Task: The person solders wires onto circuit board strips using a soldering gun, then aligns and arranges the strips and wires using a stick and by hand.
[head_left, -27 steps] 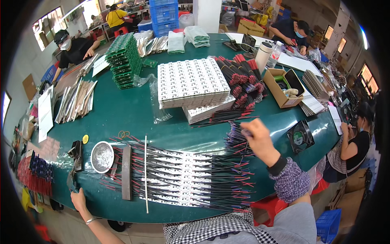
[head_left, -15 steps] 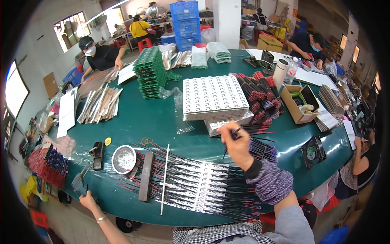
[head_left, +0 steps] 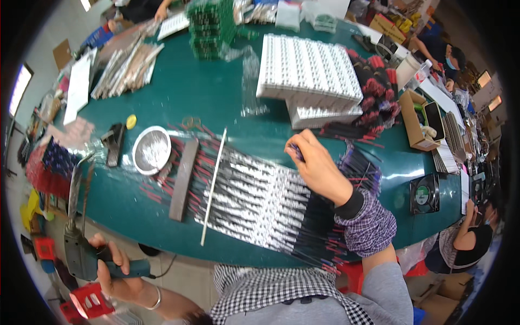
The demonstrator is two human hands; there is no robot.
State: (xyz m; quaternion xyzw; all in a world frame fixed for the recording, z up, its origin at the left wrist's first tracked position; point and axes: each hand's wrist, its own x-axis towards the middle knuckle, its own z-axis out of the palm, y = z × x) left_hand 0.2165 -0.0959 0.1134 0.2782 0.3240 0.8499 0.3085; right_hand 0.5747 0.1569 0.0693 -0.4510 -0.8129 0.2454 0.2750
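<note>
My left hand (head_left: 122, 273) is wrapped round the grip of a grey-green soldering gun (head_left: 78, 246), its thin metal tip pointing up past the table's front left edge. Over the far right part of a row of white circuit boards (head_left: 271, 203), my right hand (head_left: 319, 170) is closed. Something small and dark shows at its fingertips, too blurred to name. Black and red wires (head_left: 319, 216) lie across the boards. A pale thin rod (head_left: 214, 187) and a dark metal bar (head_left: 184, 180) lie across the wires on the left.
Behind my right hand, a stack of white boards (head_left: 309, 67) stands beside bundled wires (head_left: 374, 89). A metal bowl (head_left: 152, 150) and a black holder (head_left: 114, 144) sit on the left. Stacked green boards (head_left: 210, 30) are farther back. Co-workers sit at the table's right side.
My left hand has raised the soldering gun from the table's left edge and brought it nearer. My right hand has come down and closer to the boards. The view has tilted downward.
</note>
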